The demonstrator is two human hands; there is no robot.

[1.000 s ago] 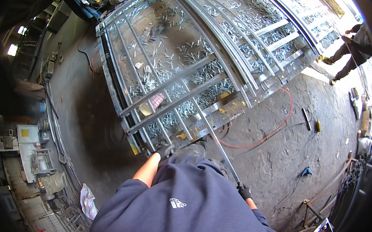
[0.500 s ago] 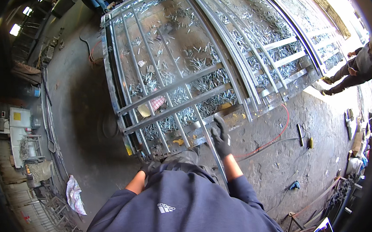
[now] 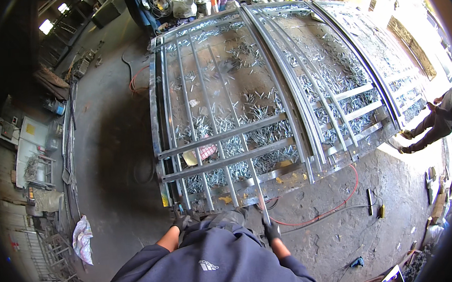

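Left hand (image 3: 182,222) is hanging by the near left corner of the table (image 3: 155,125), hold unclear, while right hand (image 3: 272,231), the closer, is gripping a metal bar (image 3: 252,170) running lengthwise ahead, slightly left, over the table's edge.

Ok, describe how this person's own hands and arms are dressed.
The left hand and right hand wear dark gloves. Navy sleeves stop short of them, leaving part of the forearms bare. Finer glove details are too small to tell.
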